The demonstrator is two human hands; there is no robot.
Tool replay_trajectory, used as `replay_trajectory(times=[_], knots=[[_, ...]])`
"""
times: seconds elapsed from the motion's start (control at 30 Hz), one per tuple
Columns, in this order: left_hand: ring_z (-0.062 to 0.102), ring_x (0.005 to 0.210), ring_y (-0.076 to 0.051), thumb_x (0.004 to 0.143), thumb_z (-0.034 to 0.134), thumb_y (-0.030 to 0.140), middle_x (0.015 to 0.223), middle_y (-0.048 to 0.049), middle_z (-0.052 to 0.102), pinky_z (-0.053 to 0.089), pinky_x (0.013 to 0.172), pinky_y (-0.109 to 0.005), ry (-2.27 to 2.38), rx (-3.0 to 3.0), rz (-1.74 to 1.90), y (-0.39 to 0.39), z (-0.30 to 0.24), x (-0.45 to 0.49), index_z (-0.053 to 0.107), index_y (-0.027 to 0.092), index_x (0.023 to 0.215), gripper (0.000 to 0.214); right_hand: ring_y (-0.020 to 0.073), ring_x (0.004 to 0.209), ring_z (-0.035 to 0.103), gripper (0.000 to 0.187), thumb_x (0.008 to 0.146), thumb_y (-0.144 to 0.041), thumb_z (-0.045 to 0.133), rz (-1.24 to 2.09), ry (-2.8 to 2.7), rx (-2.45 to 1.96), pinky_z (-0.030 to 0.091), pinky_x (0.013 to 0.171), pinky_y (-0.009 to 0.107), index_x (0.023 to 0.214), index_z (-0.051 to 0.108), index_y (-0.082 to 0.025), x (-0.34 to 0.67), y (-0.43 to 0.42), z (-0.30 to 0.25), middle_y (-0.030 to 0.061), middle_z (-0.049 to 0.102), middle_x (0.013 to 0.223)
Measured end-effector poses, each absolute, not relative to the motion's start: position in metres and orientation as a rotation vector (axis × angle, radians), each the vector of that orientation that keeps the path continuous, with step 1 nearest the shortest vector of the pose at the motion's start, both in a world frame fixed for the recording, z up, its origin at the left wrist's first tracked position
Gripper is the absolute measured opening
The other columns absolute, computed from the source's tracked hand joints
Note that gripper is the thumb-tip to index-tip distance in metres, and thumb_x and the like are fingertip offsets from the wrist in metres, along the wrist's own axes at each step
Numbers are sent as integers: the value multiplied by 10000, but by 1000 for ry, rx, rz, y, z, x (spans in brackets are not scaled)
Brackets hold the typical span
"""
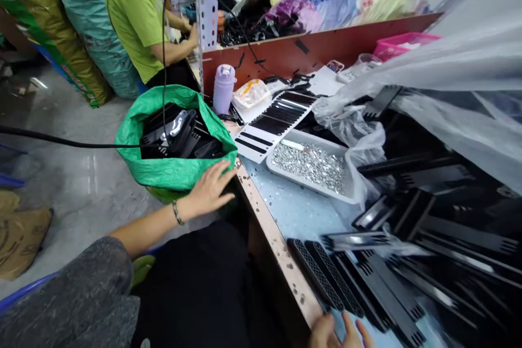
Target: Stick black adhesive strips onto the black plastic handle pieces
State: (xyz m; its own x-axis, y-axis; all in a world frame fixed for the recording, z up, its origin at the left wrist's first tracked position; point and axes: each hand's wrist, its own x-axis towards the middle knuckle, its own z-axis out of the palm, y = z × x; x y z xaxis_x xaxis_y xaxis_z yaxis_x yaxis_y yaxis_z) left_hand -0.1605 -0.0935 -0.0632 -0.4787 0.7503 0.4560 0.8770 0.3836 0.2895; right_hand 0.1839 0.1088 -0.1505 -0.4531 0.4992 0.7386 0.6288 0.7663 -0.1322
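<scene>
My left hand is stretched out beside the rim of a green woven sack, its fingers apart and holding nothing. Flat black plastic pieces fill the sack. At the bottom edge, my right hand shows only in part, fingers spread. Its fingertips are at the near ends of black strips with a textured face, which lie side by side on the table; I cannot tell whether they touch. More slotted black pieces lie just right of these strips.
A grey tray of small shiny metal parts stands on the blue tabletop. Behind it are a white sheet with black strips and a lilac bottle. Plastic film covers a black heap at right. A co-worker in green sits beyond a cable.
</scene>
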Motion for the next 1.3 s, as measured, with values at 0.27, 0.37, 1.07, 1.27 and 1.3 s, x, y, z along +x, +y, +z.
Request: replay_trajectory(times=[0.27,0.37,1.07,1.27,1.3], knots=[[482,1269,-255,888,548,237,1387,-139,486,443,1055,-444,-2357,-2328,-621,-117,-132,-91,505,199,1345,460,396,1153,507,462,839,-256,601,-12,-2082,-1040,402,923,622,1284,521,-165,177,84,-150,232,527,1213],[293,1422,-352,834,626,277,1538,-195,274,324,1123,-550,-2466,-2519,-336,-126,-171,-63,499,194,1378,565,380,1173,486,479,835,-263,598,-33,-2079,-1077,391,951,601,1286,498,-139,176,83,-150,231,517,1226],[489,1297,-194,931,471,184,1357,-125,502,454,1095,-378,-2344,-2172,-949,-198,-183,-97,614,145,1163,276,353,1191,463,441,829,-332,535,-118,-2013,-1345,374,1006,525,1200,559,-95,167,81,-158,195,517,1277],[507,1275,-205,932,440,149,1330,-139,528,474,1065,-406,-2430,-2328,-937,-198,-196,-78,618,145,1153,284,353,1209,477,470,835,-349,551,-142,-2049,-1364,389,1008,534,1236,540,-104,169,83,-156,199,521,1286],[503,1275,-209,930,438,149,1328,-136,531,475,1060,-414,-2440,-2378,-902,-199,-198,-76,617,153,1160,291,351,1206,481,467,835,-342,550,-147,-2060,-1356,392,1005,534,1239,533,-108,169,83,-155,197,525,1279]])
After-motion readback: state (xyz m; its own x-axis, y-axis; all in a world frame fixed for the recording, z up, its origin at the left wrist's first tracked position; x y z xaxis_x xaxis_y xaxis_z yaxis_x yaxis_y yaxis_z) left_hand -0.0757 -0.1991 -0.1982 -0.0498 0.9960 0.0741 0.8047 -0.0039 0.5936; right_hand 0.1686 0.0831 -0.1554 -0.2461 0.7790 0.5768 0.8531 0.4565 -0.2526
